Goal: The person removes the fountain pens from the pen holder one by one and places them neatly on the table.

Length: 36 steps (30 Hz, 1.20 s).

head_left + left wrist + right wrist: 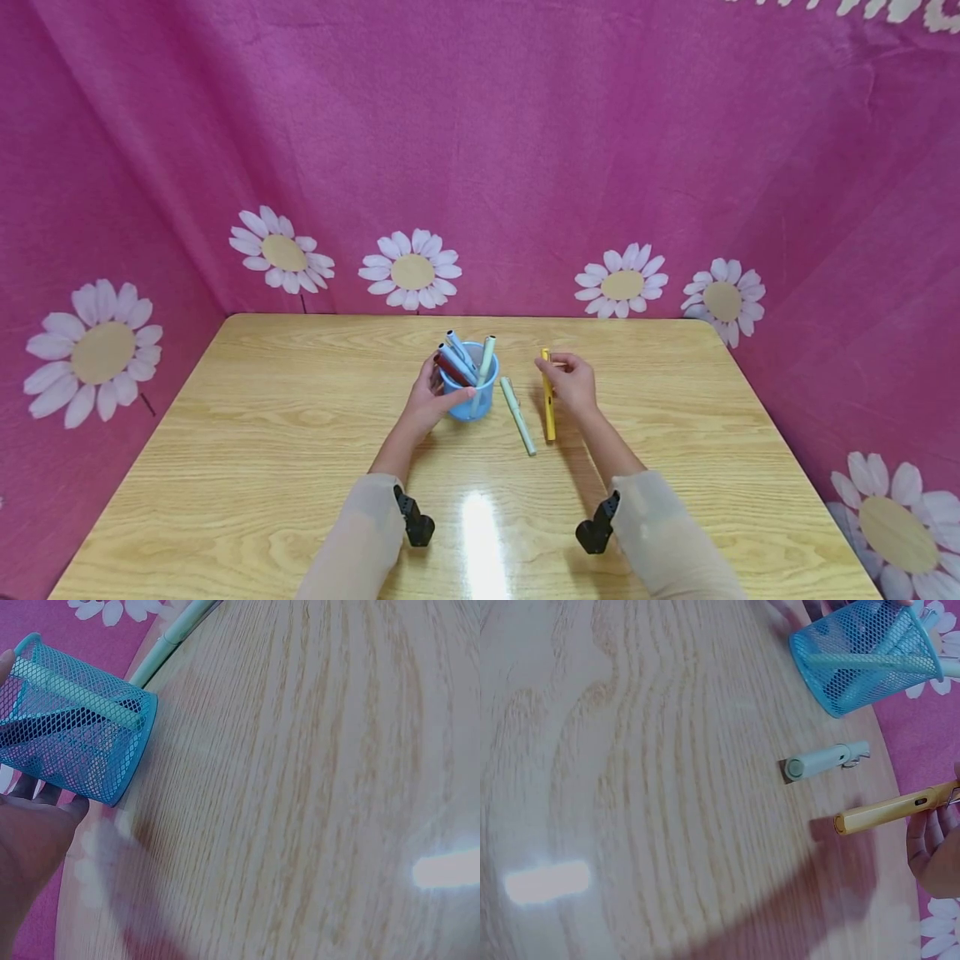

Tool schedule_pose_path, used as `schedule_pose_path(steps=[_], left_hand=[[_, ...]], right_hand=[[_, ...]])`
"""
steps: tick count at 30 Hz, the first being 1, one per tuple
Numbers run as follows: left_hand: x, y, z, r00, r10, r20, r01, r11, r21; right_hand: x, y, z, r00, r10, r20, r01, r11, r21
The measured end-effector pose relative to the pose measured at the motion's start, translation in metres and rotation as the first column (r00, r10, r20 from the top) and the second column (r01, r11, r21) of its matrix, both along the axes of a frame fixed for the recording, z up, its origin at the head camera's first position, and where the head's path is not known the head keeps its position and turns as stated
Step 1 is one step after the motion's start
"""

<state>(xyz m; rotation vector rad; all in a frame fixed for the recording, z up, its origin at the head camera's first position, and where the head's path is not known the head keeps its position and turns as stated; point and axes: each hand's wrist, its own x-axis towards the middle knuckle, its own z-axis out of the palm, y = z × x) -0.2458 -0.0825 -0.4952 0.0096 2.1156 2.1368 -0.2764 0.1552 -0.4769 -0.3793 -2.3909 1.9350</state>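
My left hand [429, 402] grips a blue mesh pen holder [82, 727] from its left side, thumb across the front. Inside it lean several pens: light blue pens [454, 353], a dark red pen [452, 372] and a pale green pen [485, 360]. To the right, my right hand [573, 383] pinches a yellow pen [889, 814] near its upper end. In the right wrist view the pen's lower end stands a little off the table, above its shadow. Between the holder and the yellow pen lies another pale green pen [518, 417] on the wood.
The wooden table [262, 467] reaches back to a pink curtain [510, 150] with white daisies, which also hangs along both sides. A bright light reflection lies on the table's front middle. Black wrist cameras [596, 525] sit on both sleeves.
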Motion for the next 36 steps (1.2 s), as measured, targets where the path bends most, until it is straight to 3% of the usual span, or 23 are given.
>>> schedule_pose_path(steps=[4,10,14,24,36], left_hand=[[-0.001,0.0,-0.003,1.0,0.014,-0.005,-0.015,1.0,-0.017],[-0.001,0.0,-0.002,0.999,0.031,0.01,-0.03,0.998,-0.06],[-0.001,-0.001,-0.001,1.0,0.018,0.015,-0.018,0.999,-0.049],[0.012,-0.002,0.025,0.999,-0.022,0.038,0.023,0.999,-0.033],[0.014,0.0,0.026,1.0,-0.02,0.023,0.02,1.0,-0.007]], right_hand=[[-0.001,-0.002,-0.007,1.0,-0.003,0.017,0.003,1.0,-0.001],[-0.001,-0.004,-0.016,0.999,0.011,-0.036,-0.013,0.999,-0.041],[-0.002,-0.005,-0.019,0.999,0.032,-0.01,-0.032,0.999,-0.024],[-0.005,-0.005,-0.02,0.993,0.077,0.093,-0.079,0.997,0.023],[-0.004,-0.011,-0.025,0.989,0.077,0.129,-0.087,0.994,0.069]])
